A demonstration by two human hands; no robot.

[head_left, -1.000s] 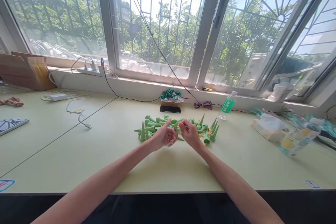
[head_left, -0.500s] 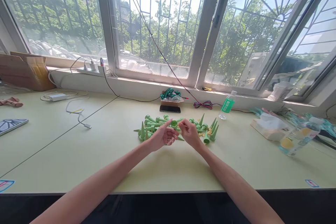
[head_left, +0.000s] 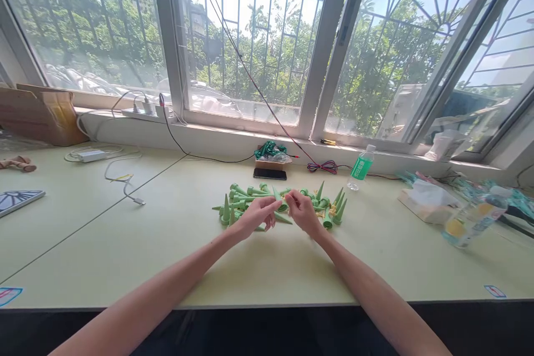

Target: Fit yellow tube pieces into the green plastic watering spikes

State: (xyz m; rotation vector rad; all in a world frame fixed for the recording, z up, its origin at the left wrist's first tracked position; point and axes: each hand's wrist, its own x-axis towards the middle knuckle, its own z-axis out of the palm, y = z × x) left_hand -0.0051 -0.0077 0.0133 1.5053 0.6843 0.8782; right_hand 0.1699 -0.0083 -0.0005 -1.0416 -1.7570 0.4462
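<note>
My left hand [head_left: 256, 216] has its thumb and fingers closed on a green plastic watering spike [head_left: 276, 193]. The spike's pointed end tilts up and away, and its wide collar sits lower, between my two hands. Close against that collar, my right hand [head_left: 302, 211] is pinched; whatever its fingertips hold is too small and hidden to name. Green spikes [head_left: 240, 200] lie in a pile behind and left of my left hand. More spikes [head_left: 340, 208], some standing point up, are right of my right hand, with small yellow pieces [head_left: 332, 211] among them.
Behind the pile are a black phone [head_left: 270, 174] and a small box [head_left: 271, 158] with green material. A labelled bottle [head_left: 361, 168] stands right of them. Farther right are a tissue box [head_left: 423, 203] and another bottle [head_left: 475, 219]. Cables [head_left: 125, 178] lie at left.
The spike between my hands has turned: its open round end faced me before, and now its point rises. My left hand has rolled from palm up to back up. My right hand stays pinched beside it.
</note>
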